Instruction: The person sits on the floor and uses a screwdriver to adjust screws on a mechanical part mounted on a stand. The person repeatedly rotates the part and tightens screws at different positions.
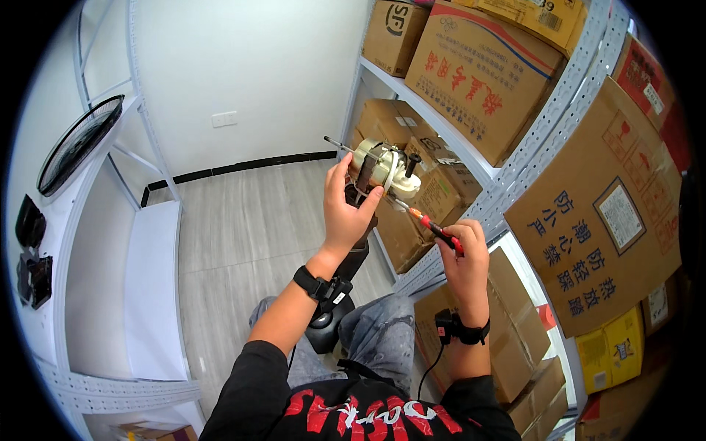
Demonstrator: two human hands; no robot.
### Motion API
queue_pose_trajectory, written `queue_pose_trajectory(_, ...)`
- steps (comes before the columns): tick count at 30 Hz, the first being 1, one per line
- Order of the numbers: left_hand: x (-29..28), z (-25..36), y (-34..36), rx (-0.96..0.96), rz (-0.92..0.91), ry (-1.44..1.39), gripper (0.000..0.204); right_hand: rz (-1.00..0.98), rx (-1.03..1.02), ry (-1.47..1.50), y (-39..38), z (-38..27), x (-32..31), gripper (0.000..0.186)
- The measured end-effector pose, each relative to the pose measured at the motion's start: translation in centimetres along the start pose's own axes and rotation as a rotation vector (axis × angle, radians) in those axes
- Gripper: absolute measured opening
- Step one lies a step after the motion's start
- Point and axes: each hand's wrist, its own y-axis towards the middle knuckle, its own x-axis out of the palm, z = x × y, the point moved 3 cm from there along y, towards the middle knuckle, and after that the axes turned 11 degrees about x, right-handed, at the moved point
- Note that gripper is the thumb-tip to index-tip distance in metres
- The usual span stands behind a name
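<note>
Cream plastic and bare metal: that's the fan motor [379, 167] you've got raised in front of you, well above your knees, and your left hand [346, 213] is wrapped round its near side from below, thumb and fingers closed on the housing so it sits firm. A thin shaft [335, 142] sticks out of the motor's left end, pointing up and to the left, so the motor's long axis runs roughly left to right across your view (tilted a bit). Your right hand [463, 253] is lower and to the right, closed round the red and black handle of a screwdriver [430, 225]. The driver's long axis slants from that hand up and to the left, w/ the tip meeting the motor's lower right side, just beside the black knob [412, 163] on the cream casing; I can't tell if the tip sits in a screw head, too small to see. So the motor lies up and left of your right hand, along the driver's line, and the left hand is the nearer one, touching it. Cardboard boxes [478, 70] on the grey metal shelving [515, 158] fill the space right behind.
</note>
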Motion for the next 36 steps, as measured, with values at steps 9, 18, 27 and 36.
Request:
queue_pose_trajectory(9,-0.3,-0.1,-0.1,-0.006,-0.004,0.008,0.072,0.084,0.094,0.047,0.5,-2.1,0.0,0.022)
queue_pose_trajectory(18,-0.1,-0.1,-0.1,-0.018,-0.017,-0.017,0.071,-0.087,0.096,-0.022,-0.1,1.6,0.2,0.030)
queue_pose_trajectory(27,-0.1,-0.3,-0.2,-0.025,-0.013,-0.026,0.070,-0.020,0.038,0.102,0.3,-0.2,-0.2,0.021)
queue_pose_trajectory(36,-0.5,-0.6,0.0,-0.009,-0.047,-0.034,0.074,-0.022,0.097,0.139,1.0,-1.9,0.3,0.023)
